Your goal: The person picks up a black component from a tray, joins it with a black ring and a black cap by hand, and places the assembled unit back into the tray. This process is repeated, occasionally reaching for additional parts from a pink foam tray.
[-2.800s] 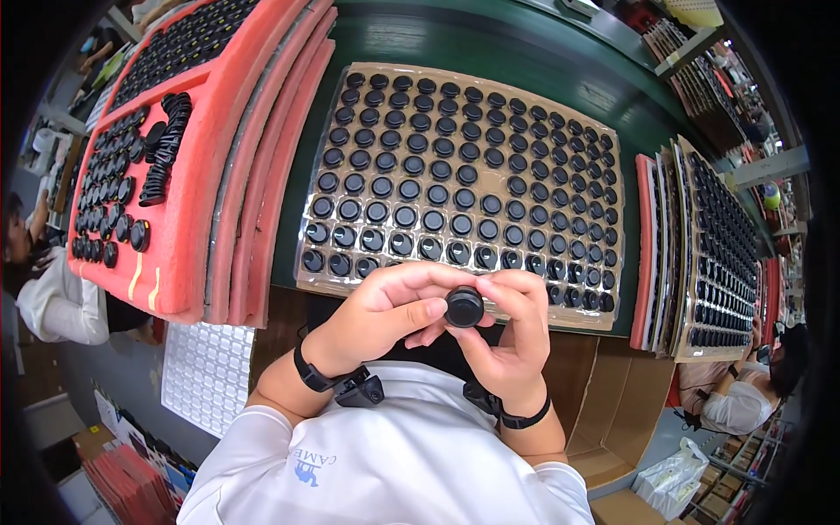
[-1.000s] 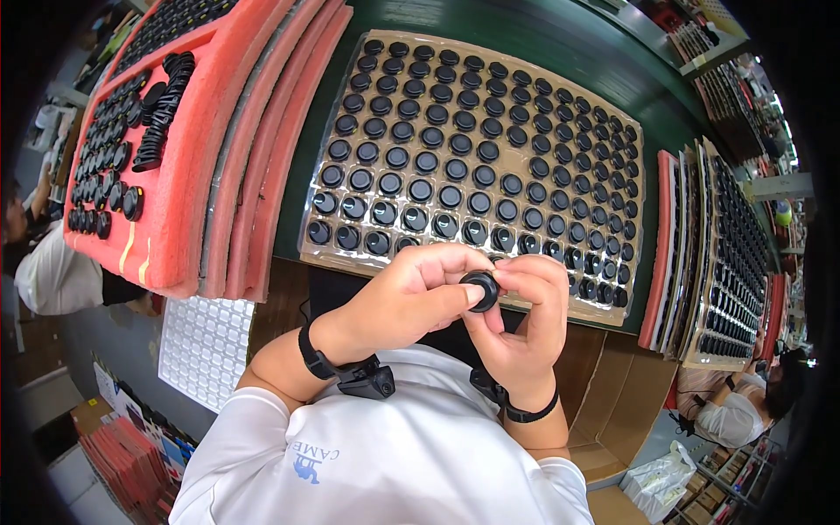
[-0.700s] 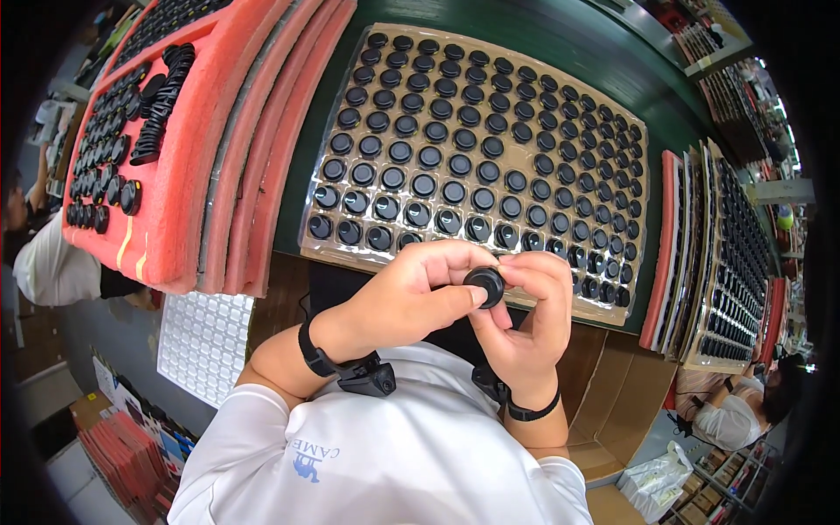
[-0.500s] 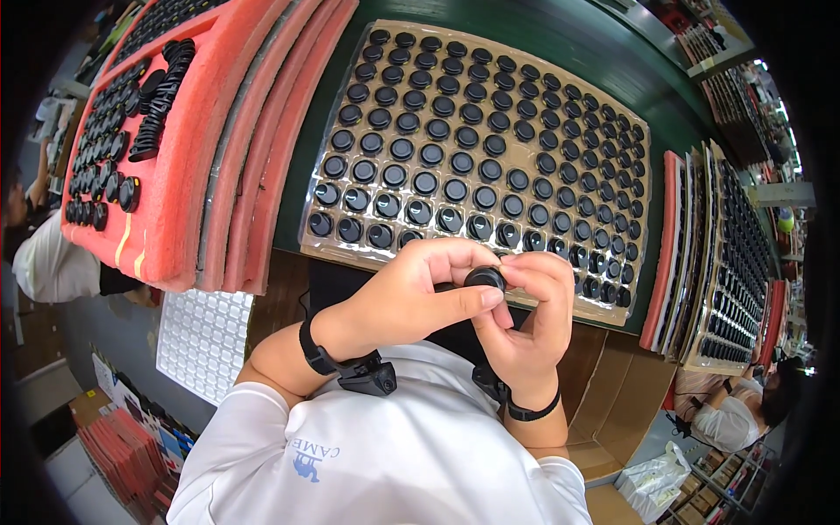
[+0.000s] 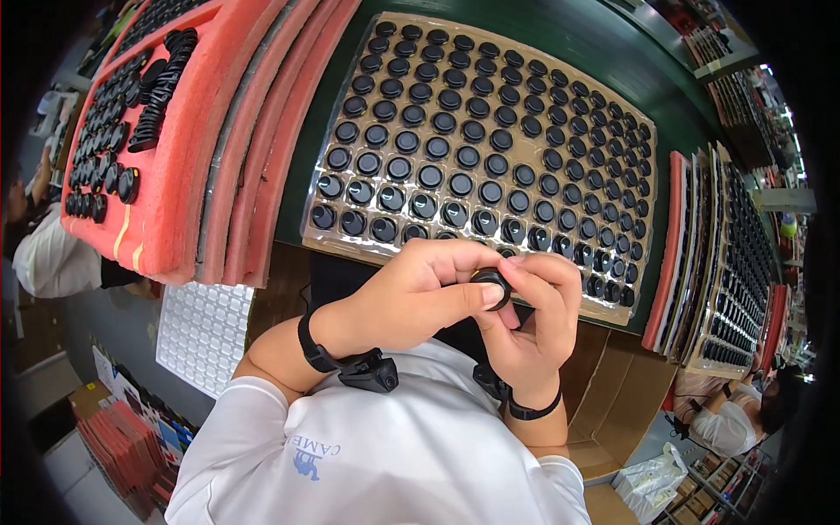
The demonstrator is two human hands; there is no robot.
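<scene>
Between my two hands is a small round black part (image 5: 495, 282), shaped like a thick disc or lens, with a bit of yellow at its edge. My left hand (image 5: 429, 289) pinches it, the thumb pressed to its side and the fingers curled behind. The fingertips of my right hand (image 5: 535, 319) close on its upper right edge. Just beyond my hands lies a clear plastic tray (image 5: 528, 151) on a brown sheet, with rows of similar black parts in its pockets; one pocket near the middle is empty. My hands hide part of its near edge.
Red foam trays (image 5: 188, 166) are stacked at left, the top one holding loose black parts. More filled trays (image 5: 713, 262) lean at right on the green table (image 5: 604, 39). An open cardboard box (image 5: 626, 402) sits below. Other people (image 5: 731, 420) are at both sides.
The black part has turned and shifted slightly right between my fingers. Both hands keep their grip. The view has shifted a little over the tray.
</scene>
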